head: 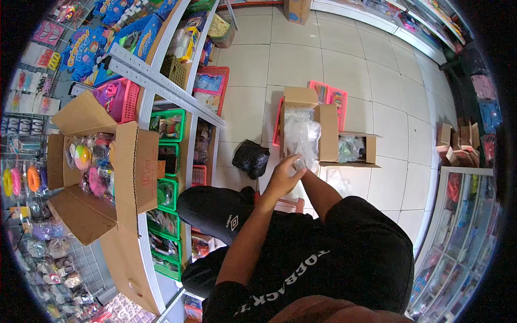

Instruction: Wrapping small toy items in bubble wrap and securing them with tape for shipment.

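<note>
An open cardboard box [328, 133] stands on the floor before me, filled with clear bubble wrap [301, 129]. My left hand [286, 177] is at the box's near end, touching the wrap. Its thumb and fingers are spread, with clear plastic between them; whether they grip it is unclear. My right forearm [319, 189] reaches to the same spot, but the right hand is mostly hidden behind the left hand and the plastic. Just right of this box lies a smaller open carton [370, 149] with clear plastic packets [350, 148] inside.
Pink baskets [337, 103] sit beside and behind the box. A black plastic bag [251, 158] rests on the tiles to its left. At left, an open carton of toys [147, 169] stands by shelves with green baskets [167, 125]. A glass display case [456, 230] borders the right.
</note>
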